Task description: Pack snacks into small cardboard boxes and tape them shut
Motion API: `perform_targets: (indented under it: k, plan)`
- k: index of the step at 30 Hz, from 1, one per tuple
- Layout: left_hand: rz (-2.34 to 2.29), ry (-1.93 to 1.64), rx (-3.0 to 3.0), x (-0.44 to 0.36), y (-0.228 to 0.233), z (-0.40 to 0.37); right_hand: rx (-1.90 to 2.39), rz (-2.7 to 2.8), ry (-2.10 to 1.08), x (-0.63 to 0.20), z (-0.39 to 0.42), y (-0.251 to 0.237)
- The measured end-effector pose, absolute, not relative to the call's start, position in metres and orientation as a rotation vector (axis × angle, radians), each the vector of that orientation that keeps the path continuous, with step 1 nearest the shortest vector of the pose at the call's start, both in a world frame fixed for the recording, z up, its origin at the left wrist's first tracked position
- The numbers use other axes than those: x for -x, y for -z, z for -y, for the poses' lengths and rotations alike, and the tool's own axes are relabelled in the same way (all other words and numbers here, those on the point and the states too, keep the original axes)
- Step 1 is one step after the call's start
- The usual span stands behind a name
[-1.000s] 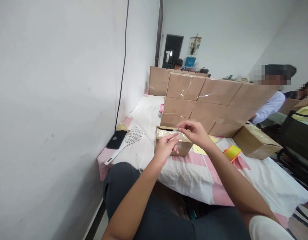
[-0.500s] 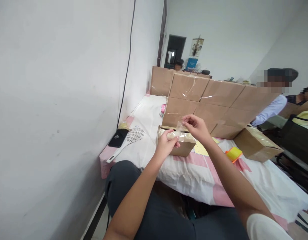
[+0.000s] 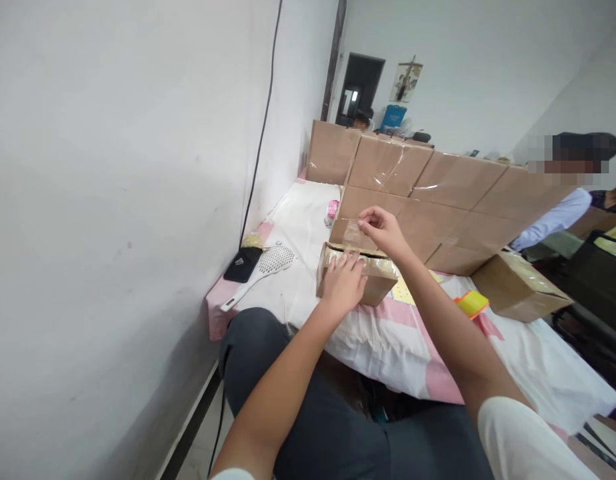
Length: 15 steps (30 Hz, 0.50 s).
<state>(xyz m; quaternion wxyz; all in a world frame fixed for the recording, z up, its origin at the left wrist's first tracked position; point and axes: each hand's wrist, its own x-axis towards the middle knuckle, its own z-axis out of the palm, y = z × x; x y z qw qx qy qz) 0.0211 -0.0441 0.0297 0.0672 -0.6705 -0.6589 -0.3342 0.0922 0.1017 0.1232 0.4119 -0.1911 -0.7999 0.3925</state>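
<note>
Now your left hand [image 3: 344,283] has dropped flat, fingers spread, onto the small cardboard box [image 3: 355,277]. Your right hand [image 3: 383,230] pinches the clear tape strip [image 3: 353,235], lifted higher than before.

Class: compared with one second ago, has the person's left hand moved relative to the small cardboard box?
Yes. The left hand dropped from the tape strip and now rests flat on the small cardboard box.

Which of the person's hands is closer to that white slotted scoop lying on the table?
Left. The left hand rests on the small cardboard box, right of the white scoop; the right hand is raised farther right.
</note>
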Motion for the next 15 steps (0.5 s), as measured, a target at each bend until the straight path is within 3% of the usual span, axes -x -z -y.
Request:
perform_targets:
  k: [8, 15]
  plan:
    - [2.013, 0.781, 1.947, -0.022, -0.008, 0.025, 0.582, 1.794, -1.702, -0.065, -0.122, -0.093]
    - [2.118, 0.721, 1.884, -0.031, -0.004, 0.022, 0.630, 1.989, -1.379, -0.050, -0.124, -0.063]
